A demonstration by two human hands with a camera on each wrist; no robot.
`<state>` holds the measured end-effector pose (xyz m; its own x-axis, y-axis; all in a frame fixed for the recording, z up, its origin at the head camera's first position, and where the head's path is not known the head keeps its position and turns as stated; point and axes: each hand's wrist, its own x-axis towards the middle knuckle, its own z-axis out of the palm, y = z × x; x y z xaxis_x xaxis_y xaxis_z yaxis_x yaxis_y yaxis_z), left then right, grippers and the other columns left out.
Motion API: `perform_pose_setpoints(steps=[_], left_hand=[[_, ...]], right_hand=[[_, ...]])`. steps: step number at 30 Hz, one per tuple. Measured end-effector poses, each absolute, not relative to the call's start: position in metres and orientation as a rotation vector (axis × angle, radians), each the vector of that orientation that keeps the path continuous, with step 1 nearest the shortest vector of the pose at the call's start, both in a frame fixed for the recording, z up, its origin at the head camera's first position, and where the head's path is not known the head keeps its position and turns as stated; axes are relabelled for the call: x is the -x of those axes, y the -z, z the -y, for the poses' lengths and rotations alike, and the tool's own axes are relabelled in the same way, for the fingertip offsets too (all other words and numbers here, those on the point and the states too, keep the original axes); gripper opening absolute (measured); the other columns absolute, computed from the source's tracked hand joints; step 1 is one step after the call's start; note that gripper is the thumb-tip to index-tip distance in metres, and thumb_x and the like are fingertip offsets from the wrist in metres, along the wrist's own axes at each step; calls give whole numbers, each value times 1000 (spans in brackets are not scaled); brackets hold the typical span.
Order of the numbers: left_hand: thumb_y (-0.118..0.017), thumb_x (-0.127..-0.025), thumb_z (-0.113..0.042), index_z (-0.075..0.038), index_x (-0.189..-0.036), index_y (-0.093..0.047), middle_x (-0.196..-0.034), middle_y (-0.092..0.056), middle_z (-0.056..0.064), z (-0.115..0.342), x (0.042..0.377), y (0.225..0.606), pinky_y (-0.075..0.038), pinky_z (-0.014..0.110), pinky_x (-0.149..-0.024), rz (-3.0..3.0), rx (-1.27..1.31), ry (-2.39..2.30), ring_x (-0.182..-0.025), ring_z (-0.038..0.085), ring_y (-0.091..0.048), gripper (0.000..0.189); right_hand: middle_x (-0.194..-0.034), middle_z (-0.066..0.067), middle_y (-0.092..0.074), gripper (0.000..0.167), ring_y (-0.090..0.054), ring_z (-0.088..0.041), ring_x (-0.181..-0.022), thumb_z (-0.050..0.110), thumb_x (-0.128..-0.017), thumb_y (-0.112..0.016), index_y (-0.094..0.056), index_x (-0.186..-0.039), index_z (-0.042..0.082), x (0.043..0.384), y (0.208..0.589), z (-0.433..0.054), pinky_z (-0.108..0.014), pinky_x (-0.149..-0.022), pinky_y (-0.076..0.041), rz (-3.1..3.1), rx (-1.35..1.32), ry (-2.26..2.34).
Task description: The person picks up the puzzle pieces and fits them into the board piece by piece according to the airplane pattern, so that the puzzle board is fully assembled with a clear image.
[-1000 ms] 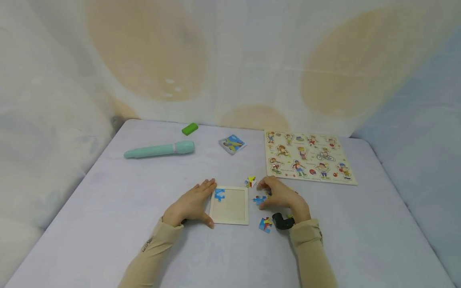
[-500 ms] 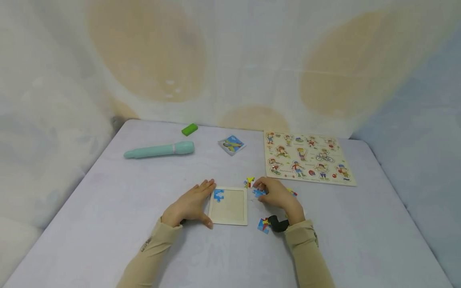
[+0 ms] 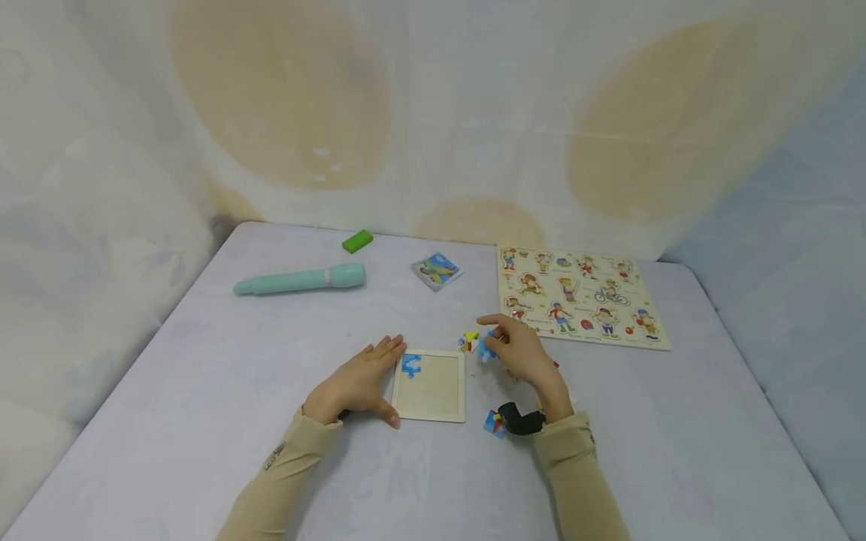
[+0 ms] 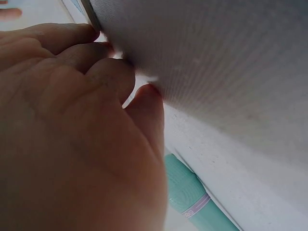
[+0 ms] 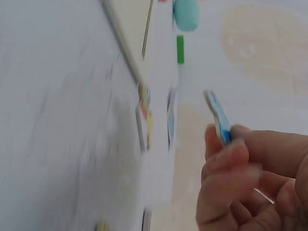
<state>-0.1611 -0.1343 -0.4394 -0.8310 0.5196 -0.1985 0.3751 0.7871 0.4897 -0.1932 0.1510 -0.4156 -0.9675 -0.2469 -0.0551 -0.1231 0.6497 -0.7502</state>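
A square wooden puzzle tray lies on the table with one blue puzzle piece in its upper left corner. My left hand rests at the tray's left side, thumb and fingers spread along its edge. To the right of the tray my right hand pinches a blue jigsaw piece between thumb and fingers, lifted above the table in the right wrist view. A yellow, red and blue puzzle piece lies beyond the tray's upper right corner. Another piece lies nearer me, partly behind the black wrist camera.
At the back right is a wooden board with printed children figures. A small picture card lies at back centre. A mint-green pen-shaped case and a green block lie at back left. More puzzle pieces peek out around the right forearm.
My right hand has taken hold of the blue puzzle piece beside the tray and raised it from the table. The left hand and the tray have stayed in place.
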Motion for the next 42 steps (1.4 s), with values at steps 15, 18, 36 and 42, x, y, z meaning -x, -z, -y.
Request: perform_pose_setpoints(steps=[15,18,36,42], left_hand=[[-93,-54,-38,1,-151,-28,-161,-21,15,127,160,439,-16,50,-123,-2638,-692,-646,-151,33,-16,123],[-93,-54,-39,1,-151,-28,-161,-20,15,125,160,439,-17,51,-123,-2642,-696,-642,-150,34,-16,124],[-93,-54,-40,2,-151,-28,-161,-21,15,111,167,438,-17,51,-123,-2616,-777,-618,-150,34,-16,124],[-93,-54,-40,2,-151,-27,-161,-21,16,112,168,440,-17,51,-123,-2618,-773,-608,-150,34,-16,124]], right_hand=[[-64,-6,-68,12,-60,-10,-49,11,-86,-71,-66,-93,2,190,428,-92,-19,-45,-49,-2458,145,1363],[-61,-5,-66,12,-58,-10,-46,11,-86,-71,-67,-92,3,188,430,-86,-19,-43,-47,-2507,157,1310],[-57,-1,-60,16,-53,-9,-45,16,-88,-68,-56,-82,7,177,432,-91,-18,-42,-40,-2688,129,1048],[-52,-2,-59,10,-54,-9,-38,10,-91,-62,-55,-87,5,176,435,-88,-16,-37,-41,-2578,91,1177]])
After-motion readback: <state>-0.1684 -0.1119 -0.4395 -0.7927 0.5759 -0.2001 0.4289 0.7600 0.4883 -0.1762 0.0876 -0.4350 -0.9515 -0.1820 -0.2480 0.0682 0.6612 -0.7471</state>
